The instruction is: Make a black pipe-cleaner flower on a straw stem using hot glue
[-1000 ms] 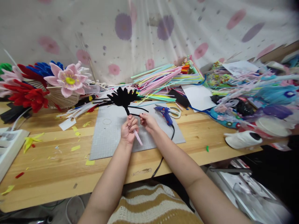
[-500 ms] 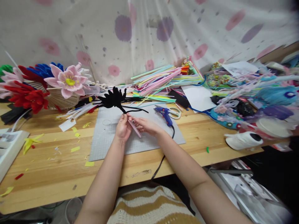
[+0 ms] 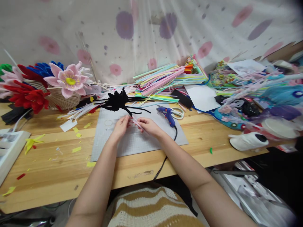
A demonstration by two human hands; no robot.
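A black fuzzy flower (image 3: pixel 115 100), apparently made of chenille stems, is held over the grey cutting mat (image 3: pixel 107 143), its petals toward the upper left. A thin pale pink stalk (image 3: pixel 135 121) runs down from its black stem. My left hand (image 3: pixel 121 126) has its fingertips closed at the base of the black stem, the exact grip partly hidden. Below that, my right hand (image 3: pixel 149 126) pinches the pink stalk between thumb and fingers. To the right on the mat lie a blue glue gun (image 3: pixel 167 115) and white-handled scissors (image 3: pixel 177 113).
Finished chenille flowers (image 3: pixel 70 80) stand at the left back. Bundles of coloured chenille stems (image 3: pixel 163 80) are heaped behind the mat. A white thread cone (image 3: pixel 248 141) lies at the right edge. Yellow scraps (image 3: pixel 76 149) dot the wooden table (image 3: pixel 59 176). The glue gun's cord (image 3: pixel 163 165) drops over the front edge.
The flower has turned and tilted a little. My left hand has shifted slightly left, and my right hand now pinches the pink stalk nearer the black stem, its fingers more closed.
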